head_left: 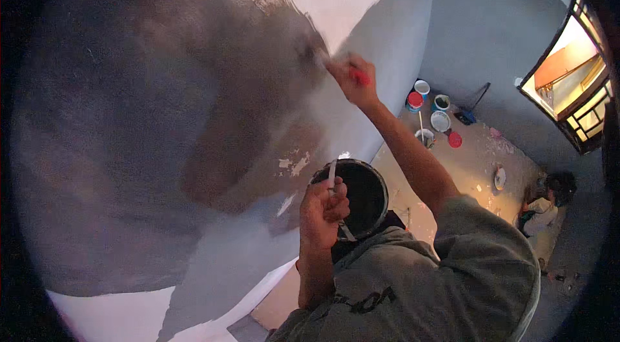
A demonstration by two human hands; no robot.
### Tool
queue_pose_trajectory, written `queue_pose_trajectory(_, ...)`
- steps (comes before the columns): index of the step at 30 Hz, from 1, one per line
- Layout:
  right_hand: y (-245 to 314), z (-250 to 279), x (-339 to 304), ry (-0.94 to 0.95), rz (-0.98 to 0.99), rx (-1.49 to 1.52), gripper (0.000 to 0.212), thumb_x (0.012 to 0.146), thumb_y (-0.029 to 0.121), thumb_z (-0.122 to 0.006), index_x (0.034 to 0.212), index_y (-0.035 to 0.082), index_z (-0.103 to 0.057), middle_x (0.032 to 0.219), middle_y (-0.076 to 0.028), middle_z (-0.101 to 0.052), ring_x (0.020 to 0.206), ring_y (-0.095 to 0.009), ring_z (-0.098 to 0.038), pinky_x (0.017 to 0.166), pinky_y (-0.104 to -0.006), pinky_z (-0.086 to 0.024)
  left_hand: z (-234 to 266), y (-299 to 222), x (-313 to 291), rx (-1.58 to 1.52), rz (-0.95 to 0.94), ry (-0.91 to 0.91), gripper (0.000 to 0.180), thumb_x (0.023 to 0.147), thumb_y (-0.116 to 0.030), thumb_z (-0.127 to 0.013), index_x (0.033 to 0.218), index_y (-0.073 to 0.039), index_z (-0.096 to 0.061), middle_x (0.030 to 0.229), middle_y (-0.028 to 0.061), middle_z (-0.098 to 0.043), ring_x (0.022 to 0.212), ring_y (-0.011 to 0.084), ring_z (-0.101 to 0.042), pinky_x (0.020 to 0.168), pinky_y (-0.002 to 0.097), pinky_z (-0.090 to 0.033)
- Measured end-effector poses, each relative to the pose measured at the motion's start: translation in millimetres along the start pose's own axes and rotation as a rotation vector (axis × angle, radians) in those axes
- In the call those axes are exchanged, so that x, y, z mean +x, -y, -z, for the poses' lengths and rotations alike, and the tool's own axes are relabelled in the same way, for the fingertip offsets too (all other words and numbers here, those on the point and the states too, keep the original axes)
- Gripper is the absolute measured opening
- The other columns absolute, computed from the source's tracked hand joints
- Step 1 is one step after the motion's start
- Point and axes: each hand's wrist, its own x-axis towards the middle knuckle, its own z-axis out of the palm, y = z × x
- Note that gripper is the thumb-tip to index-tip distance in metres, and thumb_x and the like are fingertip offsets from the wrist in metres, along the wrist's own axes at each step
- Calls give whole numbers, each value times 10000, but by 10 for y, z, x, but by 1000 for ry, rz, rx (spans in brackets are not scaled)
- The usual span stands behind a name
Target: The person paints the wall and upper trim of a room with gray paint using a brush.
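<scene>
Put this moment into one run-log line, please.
left hand: gripping handle of dark bucket | right hand: holding red-handled tool | wall: partly dark-coated | floor: pails

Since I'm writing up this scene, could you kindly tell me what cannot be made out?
Head view: the exact kind of red-handled tool, partly covered by the right hand and blurred.
Head view: how full the black bucket is; its inside is dark and the left hand covers part.
Head view: the hands of the co-worker, too small and dim.

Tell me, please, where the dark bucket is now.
In the head view, the dark bucket is below and right of centre, its pale handle gripped by the left hand.
</scene>
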Motion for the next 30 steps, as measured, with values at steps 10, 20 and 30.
queue_pose_trajectory(10, 555, 193, 576, -524, -289, 792, 187, 738, 90, -623, 632, 40, -477, 613, -20, -544, 627, -99, -508, 539, -245, -410, 84, 12, -4, -35, 21, 4, 387, 809, -307, -453, 1005, 26, -436, 705, 30, -432, 452, 70, -270, 416, 215, -224)
queue_pose_trajectory(20, -1272, 702, -1146, -342, -648, 223, 167, 745, 119, -619, 689, 9, -506, 600, -42, -555, 601, -133, -570, 531, -288, -495, -69, 32, 47, 26, 66, -24, 333, 815, -269, -472, 986, 16, -446, 679, 41, -434, 445, 64, -260, 397, 208, -220)
queue_pose_trajectory(30, 943, 1886, -1727, -326, -984, 563, 153, 725, 72, -668, 780, 19, -535, 779, -75, -591, 719, -158, -596, 604, -306, -532, -322, 65, 134, 127, 163, 115, 390, 831, -296, -415, 1014, 48, -391, 646, 26, -332, 416, 59, -195, 369, 205, -169)
